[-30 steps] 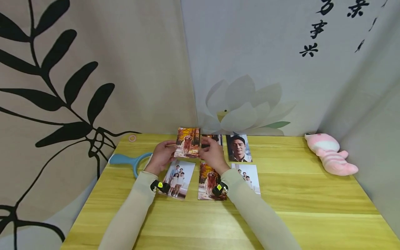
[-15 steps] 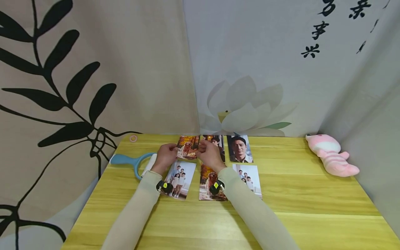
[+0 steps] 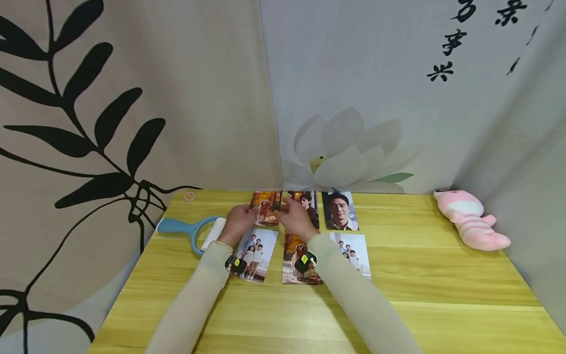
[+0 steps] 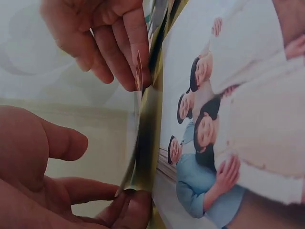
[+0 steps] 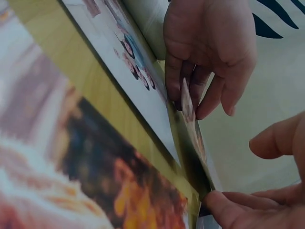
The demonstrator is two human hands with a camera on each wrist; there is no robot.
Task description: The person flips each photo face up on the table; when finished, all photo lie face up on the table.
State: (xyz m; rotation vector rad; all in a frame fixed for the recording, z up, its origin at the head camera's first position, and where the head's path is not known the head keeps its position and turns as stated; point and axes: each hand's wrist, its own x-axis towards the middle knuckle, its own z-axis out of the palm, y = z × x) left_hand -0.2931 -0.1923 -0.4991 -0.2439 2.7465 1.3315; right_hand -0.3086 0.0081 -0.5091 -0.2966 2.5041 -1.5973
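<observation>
A photo of a golden retriever (image 3: 267,209) lies low over the table at the back left of the photo group. My left hand (image 3: 236,223) has its fingers on either side of that photo's left edge. At the opposite edge, the fingers of my right hand (image 3: 297,219) hold it too. Both wrist views show the photo edge-on, slightly bowed, with a dark gap beneath; both thumbs stand off it. Just in front lie a family photo (image 3: 256,255) and another dog photo (image 3: 289,260), partly covered by my right wrist.
Man portraits (image 3: 315,209) (image 3: 340,211) lie to the right, above a second family photo (image 3: 360,250). A blue-handled lint roller (image 3: 177,226) with a white roll sits left of my left hand. A pink ring (image 3: 189,196) and pink plush toy (image 3: 473,221) rest on the wooden table (image 3: 420,285).
The dog photo came down from a raised, tilted position to the back left spot beside the portraits. In the last half second, both hands shifted only slightly at its edges.
</observation>
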